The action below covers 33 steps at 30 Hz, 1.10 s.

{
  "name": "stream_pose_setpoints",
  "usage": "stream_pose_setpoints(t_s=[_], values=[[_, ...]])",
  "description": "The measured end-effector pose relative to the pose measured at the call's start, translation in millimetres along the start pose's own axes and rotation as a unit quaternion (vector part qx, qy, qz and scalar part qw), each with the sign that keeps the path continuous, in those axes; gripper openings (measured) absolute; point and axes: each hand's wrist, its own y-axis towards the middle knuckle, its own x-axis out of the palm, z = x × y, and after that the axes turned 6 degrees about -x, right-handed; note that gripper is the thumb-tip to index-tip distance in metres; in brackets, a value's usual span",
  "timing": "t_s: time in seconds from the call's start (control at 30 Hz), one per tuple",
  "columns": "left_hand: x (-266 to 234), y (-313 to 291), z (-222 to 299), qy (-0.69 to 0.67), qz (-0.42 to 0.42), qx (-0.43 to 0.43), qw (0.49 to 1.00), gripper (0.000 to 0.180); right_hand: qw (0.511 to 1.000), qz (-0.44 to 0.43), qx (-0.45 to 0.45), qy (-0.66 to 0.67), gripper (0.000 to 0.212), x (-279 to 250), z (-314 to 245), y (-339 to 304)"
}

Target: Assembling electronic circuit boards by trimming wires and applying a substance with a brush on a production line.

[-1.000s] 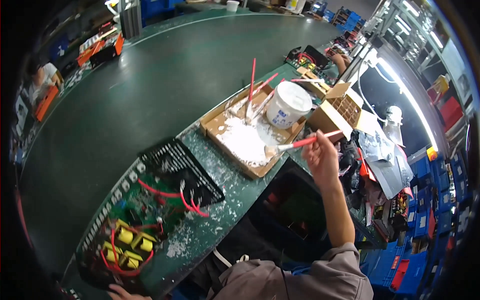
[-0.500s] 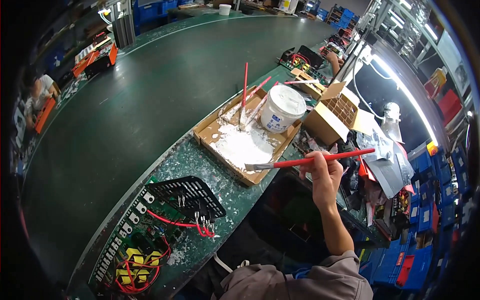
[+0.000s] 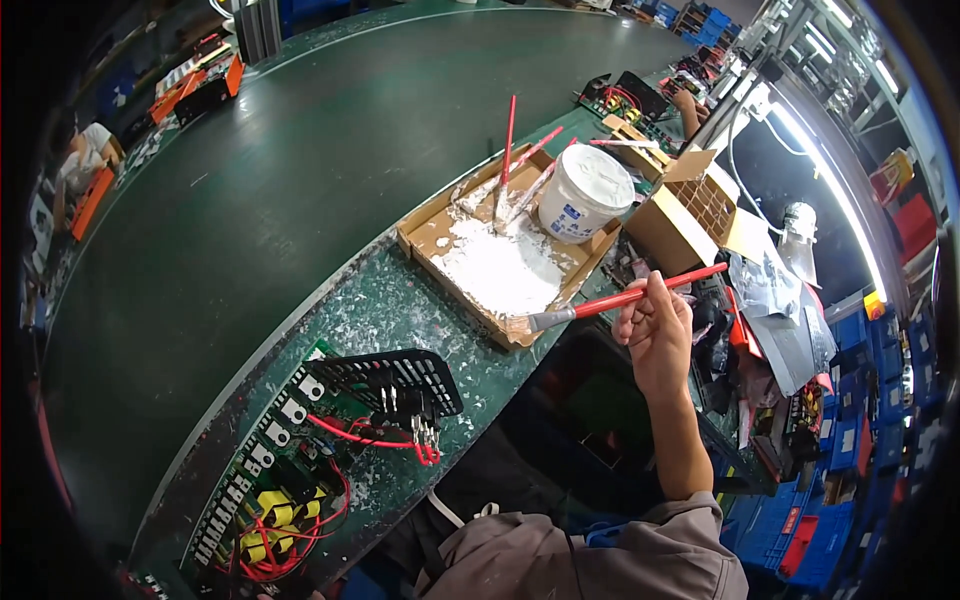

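Note:
My right hand (image 3: 660,335) is closed around the red handle of a flat paintbrush (image 3: 640,293). The brush's bristle end points left, over the near rim of a shallow cardboard tray (image 3: 465,302); whether it touches the rim I cannot tell. White paste (image 3: 500,265) is spread over the tray's bottom. A white lidded bucket (image 3: 585,195) stands at the tray's right side. Several other red-handled brushes lean in the tray, one nearly upright (image 3: 508,150). My left hand is not in view. At the near left lies a green circuit board (image 3: 300,465) with a black perforated plate, yellow-wrapped coils and red wires.
An open divided carton (image 3: 665,230) stands right of the bucket, near a pile of scraps (image 3: 775,320). Blue bins (image 3: 860,370) line the right. A dark green belt (image 3: 330,150) curves beyond the bench. Another person's hand (image 3: 687,110) works at the far right; another person (image 3: 85,165) sits far left.
The brush tip has shifted from above the near edge of the paste to the tray's near rim, and its handle slants more. The whole view has shifted slightly.

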Motion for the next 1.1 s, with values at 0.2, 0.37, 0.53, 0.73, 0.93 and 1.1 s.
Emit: stream_pose_setpoints(t_s=[0.2,0.37,0.53,0.73,0.93,1.1], values=[[13.3,28.5,32.2,0.033,0.071,0.012,0.997,0.062,0.999,-0.031,0.014,0.012,0.034,5.9,-0.7,-10.5],[5.2,11.5,7.4,-0.037,0.025,0.01,0.999,0.066,0.929,-0.086,-0.199,-0.299,0.022,5.0,5.4,-9.3],[7.0,13.5,10.7,0.045,0.06,0.033,0.997,0.064,0.793,-0.214,-0.244,-0.515,0.012,14.9,5.8,13.0],[20.2,37.4,32.1,0.111,0.184,0.031,0.976,0.043,0.811,-0.221,-0.197,-0.504,0.012,16.6,21.8,19.0],[14.8,7.8,13.8,-0.416,0.163,-0.279,0.85,0.041,0.765,-0.252,-0.277,-0.523,0.008,19.2,22.1,29.3],[21.3,30.9,41.7,-0.478,0.233,-0.343,0.774,0.041,0.782,-0.265,-0.243,-0.509,0.012,21.8,27.9,35.8]])
